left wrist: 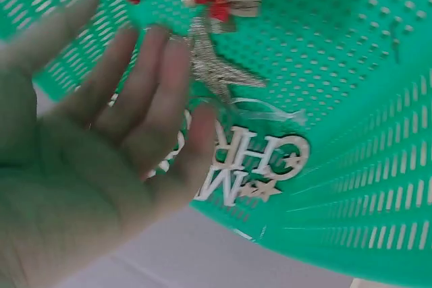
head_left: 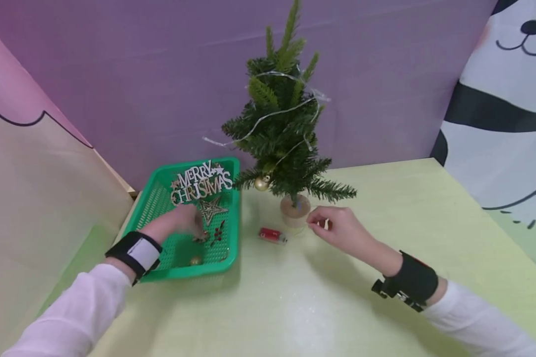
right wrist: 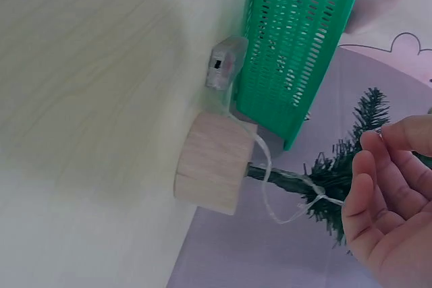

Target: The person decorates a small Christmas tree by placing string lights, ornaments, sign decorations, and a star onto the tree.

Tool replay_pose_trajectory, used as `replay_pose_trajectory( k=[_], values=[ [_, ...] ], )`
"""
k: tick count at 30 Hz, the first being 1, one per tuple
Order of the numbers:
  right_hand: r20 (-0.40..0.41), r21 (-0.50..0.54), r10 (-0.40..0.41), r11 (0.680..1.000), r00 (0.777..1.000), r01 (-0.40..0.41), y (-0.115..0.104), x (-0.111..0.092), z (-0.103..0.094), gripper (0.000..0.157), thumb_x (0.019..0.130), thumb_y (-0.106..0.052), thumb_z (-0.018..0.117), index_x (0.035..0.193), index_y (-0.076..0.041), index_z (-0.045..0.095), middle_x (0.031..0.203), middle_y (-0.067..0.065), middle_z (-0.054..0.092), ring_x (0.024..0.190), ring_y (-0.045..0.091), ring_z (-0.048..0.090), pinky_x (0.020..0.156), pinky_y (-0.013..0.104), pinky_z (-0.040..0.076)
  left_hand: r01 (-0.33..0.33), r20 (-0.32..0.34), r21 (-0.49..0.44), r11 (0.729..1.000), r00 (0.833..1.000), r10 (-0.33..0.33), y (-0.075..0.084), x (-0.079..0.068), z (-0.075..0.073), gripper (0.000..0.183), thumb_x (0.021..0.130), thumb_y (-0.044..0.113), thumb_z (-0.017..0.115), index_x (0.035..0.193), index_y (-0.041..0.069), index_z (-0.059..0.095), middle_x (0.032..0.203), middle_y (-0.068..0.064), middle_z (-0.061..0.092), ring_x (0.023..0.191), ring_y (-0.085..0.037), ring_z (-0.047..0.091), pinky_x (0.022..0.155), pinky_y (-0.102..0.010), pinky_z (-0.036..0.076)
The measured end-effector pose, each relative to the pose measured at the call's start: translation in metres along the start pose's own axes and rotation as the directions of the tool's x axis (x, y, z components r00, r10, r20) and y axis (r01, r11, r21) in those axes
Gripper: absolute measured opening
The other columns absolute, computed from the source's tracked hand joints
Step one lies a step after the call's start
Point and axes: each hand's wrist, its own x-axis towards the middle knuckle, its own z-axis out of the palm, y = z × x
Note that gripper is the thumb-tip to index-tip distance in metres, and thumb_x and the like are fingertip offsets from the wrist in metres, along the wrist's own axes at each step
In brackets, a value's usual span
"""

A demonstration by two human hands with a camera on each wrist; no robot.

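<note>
Basket (head_left: 234,223), green moulded plastic, walls and floor pierced with slots and small holes; stands on the pale wood-grained table (head_left: 272,307).

In the basket, far side: sign (head_left: 201,184) of flat, white-faced cut-out letters reading MERRY CHRISTMAS, with small stars. Toward its middle: gold, glitter-rough star (head_left: 211,209), five-pointed. Nearer: small ornament with red bow (left wrist: 219,1), partly masked by fingers in the head view; beside it a sprig of round red berries (head_left: 217,235). Near side: gold ball (head_left: 196,260).

Left hand (head_left: 183,220), blurred, over the basket near the bow ornament; fingers loosely extended and spread, holding nothing; contact cannot be told.

Right of the basket: artificial tree (head_left: 286,124), upright, bristly green needles, round smooth wooden base (right wrist: 214,164). Clear, thin light strand (head_left: 274,74) wound around it; shiny gold bauble (head_left: 261,183) on a low branch at its basket side. Between basket and tree base, on the table: red battery box (head_left: 270,235) with clear end.

Right hand (head_left: 339,228), farther right of the basket, beside the base: fingers curled, thumb and forefinger tips together; whether they pinch the strand cannot be told.
</note>
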Motion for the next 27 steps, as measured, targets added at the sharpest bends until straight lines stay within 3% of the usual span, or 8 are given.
replay_pose_trajectory(
  k=[2,5,9,12,15,19,22,27],
  values=[
    [0.005,0.002,0.002,1.000,1.000,-0.002,0.002,-0.001,0.002,0.006,0.082,-0.005,0.068,0.088,-0.008,0.070,0.078,0.001,0.069,0.065,0.005,0.058,0.053,0.017,0.048,0.051,0.140,0.027,0.998,0.989,-0.055,0.000,-0.001,0.005,0.021,0.080,0.026,0.074,0.087,0.008,0.068,0.082,-0.005,0.065,0.076,-0.022,0.062,0.064,-0.036,0.053],
    [0.011,0.009,0.008,1.000,1.000,-0.008,0.004,-0.001,0.003,0.007,0.082,-0.004,0.068,0.087,-0.010,0.070,0.077,-0.001,0.068,0.065,0.006,0.059,0.053,0.017,0.048,0.096,0.308,0.068,0.993,0.945,-0.112,0.002,-0.002,0.008,0.033,0.077,0.032,0.076,0.098,0.008,0.068,0.094,-0.006,0.066,0.083,-0.026,0.065,0.067,-0.042,0.055],
    [0.023,0.005,0.019,1.000,1.000,-0.019,0.005,-0.001,0.004,0.008,0.082,-0.004,0.068,0.087,-0.011,0.070,0.076,-0.002,0.068,0.066,0.005,0.059,0.054,0.017,0.048,0.141,0.420,0.069,0.988,0.894,-0.157,0.004,-0.002,0.012,0.039,0.077,0.029,0.077,0.107,0.007,0.065,0.102,-0.008,0.066,0.086,-0.027,0.066,0.069,-0.043,0.056],
    [0.027,0.003,0.024,1.000,0.999,-0.024,0.005,-0.001,0.003,0.008,0.082,-0.005,0.068,0.087,-0.011,0.070,0.077,-0.002,0.068,0.066,0.005,0.059,0.054,0.017,0.048,0.179,0.443,0.065,0.982,0.876,-0.189,0.006,-0.001,0.017,0.039,0.079,0.024,0.076,0.110,0.004,0.063,0.096,-0.009,0.066,0.083,-0.027,0.066,0.069,-0.042,0.057],
    [0.023,0.005,0.014,1.000,1.000,-0.014,0.005,-0.002,0.002,0.006,0.083,-0.007,0.068,0.087,-0.011,0.070,0.078,0.000,0.069,0.066,0.005,0.060,0.053,0.017,0.048,0.193,0.442,0.074,0.978,0.873,-0.206,0.010,0.003,0.024,0.052,0.078,0.016,0.076,0.122,-0.001,0.055,0.087,-0.012,0.066,0.078,-0.028,0.066,0.068,-0.040,0.057],
    [0.015,0.002,0.005,1.000,1.000,-0.005,0.006,-0.002,0.002,0.006,0.083,-0.008,0.069,0.087,-0.011,0.069,0.078,0.000,0.069,0.066,0.004,0.060,0.053,0.017,0.048,0.178,0.432,0.127,0.976,0.876,-0.216,0.016,0.006,0.030,0.036,0.076,0.010,0.075,0.106,-0.005,0.062,0.076,-0.013,0.067,0.073,-0.026,0.067,0.060,-0.035,0.056],
    [0.015,-0.002,0.015,1.000,1.000,-0.015,0.007,-0.002,0.002,0.007,0.081,-0.007,0.070,0.086,-0.012,0.070,0.078,-0.002,0.068,0.066,0.003,0.059,0.053,0.017,0.049,0.173,0.433,0.158,0.972,0.873,-0.225,0.019,0.006,0.030,0.011,0.077,0.009,0.073,0.080,0.002,0.066,0.074,-0.013,0.068,0.072,-0.026,0.067,0.055,-0.032,0.054],
    [0.030,0.001,0.035,0.999,0.999,-0.035,0.007,-0.003,0.002,0.008,0.081,-0.007,0.070,0.087,-0.013,0.070,0.078,-0.005,0.068,0.066,0.002,0.058,0.054,0.017,0.049,0.178,0.429,0.147,0.973,0.875,-0.225,0.023,0.002,0.024,0.013,0.077,0.008,0.072,0.084,0.003,0.063,0.078,-0.015,0.068,0.073,-0.027,0.066,0.057,-0.031,0.054]
  ],
)
